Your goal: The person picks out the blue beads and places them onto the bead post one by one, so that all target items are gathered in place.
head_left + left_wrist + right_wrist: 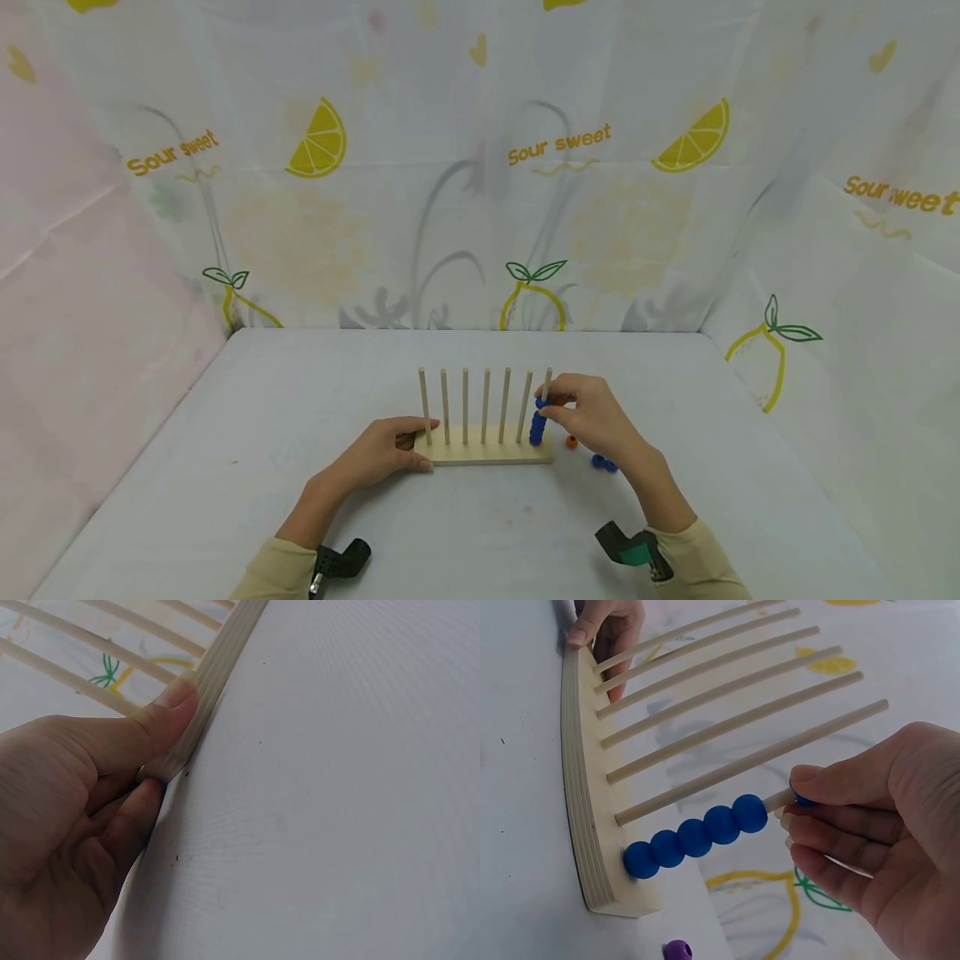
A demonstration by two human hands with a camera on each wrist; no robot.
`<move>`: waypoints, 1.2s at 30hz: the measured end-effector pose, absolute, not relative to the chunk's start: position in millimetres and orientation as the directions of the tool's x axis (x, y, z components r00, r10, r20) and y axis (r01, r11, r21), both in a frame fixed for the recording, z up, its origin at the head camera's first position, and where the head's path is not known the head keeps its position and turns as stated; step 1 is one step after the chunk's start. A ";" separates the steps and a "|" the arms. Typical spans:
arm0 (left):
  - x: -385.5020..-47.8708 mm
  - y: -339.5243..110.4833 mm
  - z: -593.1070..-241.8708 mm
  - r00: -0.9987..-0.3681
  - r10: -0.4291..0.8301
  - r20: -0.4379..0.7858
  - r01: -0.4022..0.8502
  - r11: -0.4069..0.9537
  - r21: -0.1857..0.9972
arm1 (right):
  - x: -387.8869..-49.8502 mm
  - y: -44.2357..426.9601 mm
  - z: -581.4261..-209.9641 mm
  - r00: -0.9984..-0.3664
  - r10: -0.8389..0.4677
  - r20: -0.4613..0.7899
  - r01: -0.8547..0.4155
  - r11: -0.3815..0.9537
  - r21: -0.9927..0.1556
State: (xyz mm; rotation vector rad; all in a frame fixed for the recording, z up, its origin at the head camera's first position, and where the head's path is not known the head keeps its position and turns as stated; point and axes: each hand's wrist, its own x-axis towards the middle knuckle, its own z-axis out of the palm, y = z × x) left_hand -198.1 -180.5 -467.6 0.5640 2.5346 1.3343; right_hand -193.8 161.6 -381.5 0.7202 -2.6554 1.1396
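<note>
A pale wooden peg board (483, 455) stands on the table with a row of upright pegs. My left hand (378, 452) grips its left end, and the left wrist view shows the thumb (161, 720) on top of the base edge. On the rightmost peg, several blue beads (694, 838) are stacked from the base up. Above that stack my right hand (588, 414) pinches another blue bead (802, 796) between thumb and fingers, around the upper part of the peg. The other pegs carry no beads. Most of the pinched bead is hidden by the thumb in the right wrist view.
Right of the board, an orange bead (572, 442) and loose blue beads (597, 461) lie on the white table (480, 533). A purple bead (678, 949) lies close to the board's end. Printed cloth (420, 208) walls the table's back and sides.
</note>
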 end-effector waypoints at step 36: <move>-197.9 -179.8 -466.6 -0.903 0.429 -0.019 0.217 0.492 0.843 | -196.8 162.6 -391.2 -0.867 -0.414 0.275 -0.488 0.599 -0.635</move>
